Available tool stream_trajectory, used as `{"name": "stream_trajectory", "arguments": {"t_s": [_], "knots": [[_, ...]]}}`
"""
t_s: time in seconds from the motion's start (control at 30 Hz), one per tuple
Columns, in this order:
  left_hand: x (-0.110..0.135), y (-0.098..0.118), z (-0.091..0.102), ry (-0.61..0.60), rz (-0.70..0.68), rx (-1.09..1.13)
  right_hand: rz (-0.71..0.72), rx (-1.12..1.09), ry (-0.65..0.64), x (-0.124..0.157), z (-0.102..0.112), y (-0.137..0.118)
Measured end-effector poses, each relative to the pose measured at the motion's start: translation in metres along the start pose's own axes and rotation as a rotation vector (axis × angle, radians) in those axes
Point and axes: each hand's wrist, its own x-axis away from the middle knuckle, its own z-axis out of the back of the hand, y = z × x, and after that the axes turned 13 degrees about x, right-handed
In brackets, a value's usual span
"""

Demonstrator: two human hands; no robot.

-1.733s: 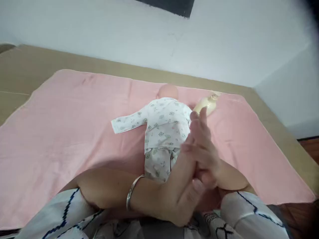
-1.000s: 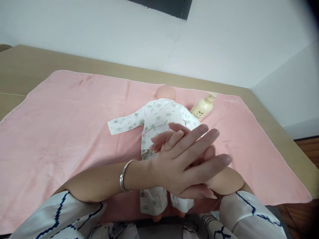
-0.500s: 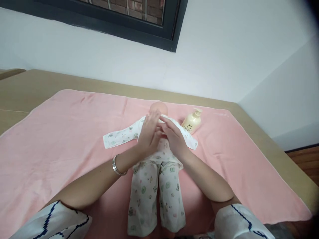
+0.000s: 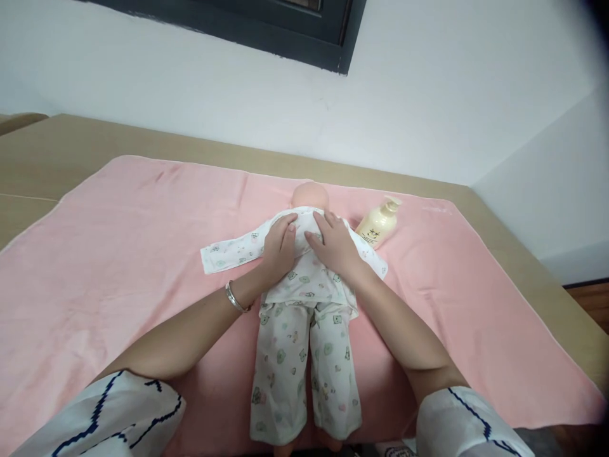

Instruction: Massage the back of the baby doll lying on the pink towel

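A baby doll point(image 4: 310, 195) in a white printed top point(image 4: 304, 279) and matching trousers point(image 4: 280, 374) lies with its head away from me. No face shows on its smooth head, and its arms are spread sideways. My left hand point(image 4: 280, 247) rests on the left of the doll's upper body, fingers extended together and cupped over the cloth. On the other side, my right hand point(image 4: 335, 247) lies with its fingers slightly spread over the top near the shoulder. A strip of the printed cloth shows between the hands. Neither hand grasps anything.
A cream pump bottle point(image 4: 379, 222) stands tilted in view by the doll's right-side sleeve. Under the doll, a pink blanket point(image 4: 143, 254) covers most of the wooden table point(image 4: 95, 136). Behind are a white wall point(image 4: 413, 95) and a dark window frame point(image 4: 328, 54).
My hands were close together with fingertips meeting over the doll's chest-level cloth. Now they have parted and lie flat on either side of it. The view has tilted slightly downward.
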Motion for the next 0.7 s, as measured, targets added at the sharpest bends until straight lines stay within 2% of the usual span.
{"name": "stream_trajectory", "arguments": {"t_s": [0.07,0.2,0.27,0.37,0.47,0.6,0.7], "knots": [[0.0,0.0,0.001,0.008,-0.006,0.023,-0.071,0.081,0.002,0.014,0.004,-0.016],[0.001,0.0,0.001,0.029,0.003,0.065,0.103,0.148,0.039,0.036,0.008,-0.04],[0.001,-0.001,0.001,0.025,-0.008,0.057,0.089,0.136,0.049,0.029,0.006,-0.034],[0.002,-0.004,0.0,0.01,-0.03,0.044,0.025,0.048,0.046,0.006,0.002,-0.008],[0.002,-0.006,-0.001,0.0,-0.032,0.027,0.064,-0.035,-0.001,-0.007,-0.001,0.007],[0.002,-0.005,0.0,-0.025,-0.034,-0.032,0.048,0.035,-0.01,0.01,0.001,-0.012],[0.002,-0.004,0.001,-0.042,-0.055,-0.049,0.148,0.095,-0.004,0.023,0.003,-0.027]]}}
